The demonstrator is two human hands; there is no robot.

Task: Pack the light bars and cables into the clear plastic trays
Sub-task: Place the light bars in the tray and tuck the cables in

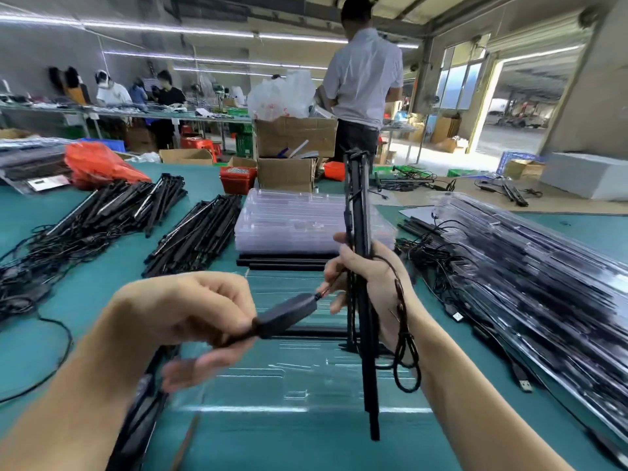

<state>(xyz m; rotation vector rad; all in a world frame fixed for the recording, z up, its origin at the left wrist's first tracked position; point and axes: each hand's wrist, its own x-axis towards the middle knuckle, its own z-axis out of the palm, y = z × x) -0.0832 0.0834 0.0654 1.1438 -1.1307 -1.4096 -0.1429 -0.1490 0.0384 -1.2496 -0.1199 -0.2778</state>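
Right now we hold a bundle of black light bars (pixel 357 212) upright in our right hand (pixel 365 277), fingers curled round the bars about halfway along their length, so the top ends rise well above the hand and the bottom ends reach down over the clear plastic tray (pixel 292 379) lying open on the green table (pixel 210 178) in front of us. A thin black cable (pixel 406 338) loops down over our right wrist and hangs in a coil beside the bars. Our left hand (pixel 190 311) pinches the small black controller box (pixel 287 312) on that cable between thumb and fingers, holding it just left of the bars and above the tray; the lower fingers are blurred.

Beyond our hands sits a stack of empty clear trays (pixel 299 220), with a few loose black bars (pixel 282 261) lying against its near edge. To the left, two heaps of bars with tangled cables (pixel 102 215) spread across the table. On the right, a long stack of filled trays (pixel 543 283) runs diagonally, with USB plugs trailing out at its near side. A person in a pale shirt (pixel 363 79) stands past the table beside cardboard boxes (pixel 295 136).
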